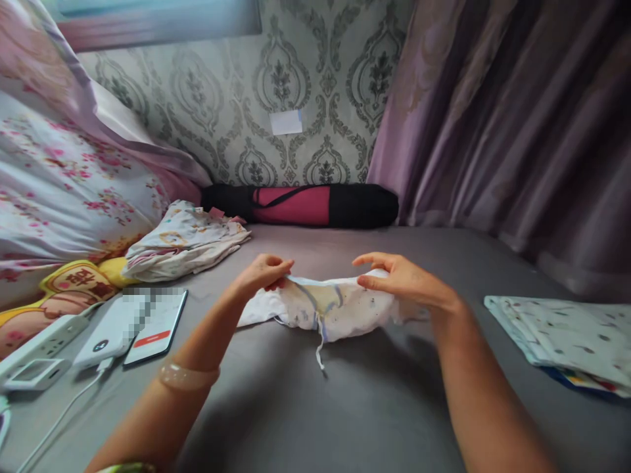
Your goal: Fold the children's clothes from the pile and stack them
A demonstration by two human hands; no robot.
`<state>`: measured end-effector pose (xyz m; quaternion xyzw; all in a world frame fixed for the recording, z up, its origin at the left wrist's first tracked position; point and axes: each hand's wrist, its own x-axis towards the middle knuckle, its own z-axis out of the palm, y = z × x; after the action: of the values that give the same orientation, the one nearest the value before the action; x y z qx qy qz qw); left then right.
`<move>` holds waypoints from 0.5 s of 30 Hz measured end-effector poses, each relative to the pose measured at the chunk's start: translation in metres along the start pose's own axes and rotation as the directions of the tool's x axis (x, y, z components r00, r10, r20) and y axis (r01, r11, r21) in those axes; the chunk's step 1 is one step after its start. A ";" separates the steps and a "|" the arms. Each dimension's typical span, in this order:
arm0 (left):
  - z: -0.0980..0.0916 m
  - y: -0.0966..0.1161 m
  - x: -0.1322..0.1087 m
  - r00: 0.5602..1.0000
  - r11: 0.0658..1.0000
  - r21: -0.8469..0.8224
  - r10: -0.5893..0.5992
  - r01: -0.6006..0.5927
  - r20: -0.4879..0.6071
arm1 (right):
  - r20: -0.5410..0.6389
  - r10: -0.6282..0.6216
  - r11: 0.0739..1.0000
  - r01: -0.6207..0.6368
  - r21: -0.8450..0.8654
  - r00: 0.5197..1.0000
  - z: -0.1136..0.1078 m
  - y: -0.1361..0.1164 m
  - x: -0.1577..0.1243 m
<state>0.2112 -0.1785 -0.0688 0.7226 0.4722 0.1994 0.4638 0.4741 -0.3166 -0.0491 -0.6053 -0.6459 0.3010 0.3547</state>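
Observation:
A small white garment (355, 312) with a sparse print, blue trim and a dangling tie string is spread between my hands, just over the grey sheet. My left hand (269, 270) is closed, pinching the garment's upper left edge between thumb and fingers. At the upper right edge, my right hand (394, 272) has its thumb and fingers apart, the thumb against the cloth. The garment's right end is blurred and partly hidden behind that hand.
Left on the grey bed sheet (325, 420) are crumpled printed cloth (190, 240), a phone (162, 328), a white power bank (106, 335) and a power strip (46, 341). Folded printed cloth (566, 332) lies right. A black and magenta bag (296, 205) lines the wall.

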 end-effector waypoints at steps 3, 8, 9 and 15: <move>0.022 -0.016 0.019 0.996 0.995 0.064 -0.073 0.070 0.047 | 0.045 0.041 0.999 -0.040 -0.020 0.998 0.008 0.021 0.009; 0.037 -0.020 0.040 0.998 0.968 0.248 -0.032 0.042 -0.045 | -0.040 0.050 0.984 -0.056 -0.172 0.998 0.012 0.045 0.021; 0.038 -0.018 0.042 0.995 0.954 0.300 0.023 0.007 -0.095 | -0.071 0.028 0.977 -0.043 -0.211 0.997 0.012 0.047 0.022; 0.062 0.007 0.040 0.867 0.832 0.247 0.483 -0.497 0.119 | -0.140 -0.048 0.980 0.020 -0.197 0.989 0.012 0.036 0.023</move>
<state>0.2785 -0.1746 -0.0994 0.8805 0.2818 0.2269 0.3063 0.4846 -0.2905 -0.0830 -0.6461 -0.6552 0.1857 0.3445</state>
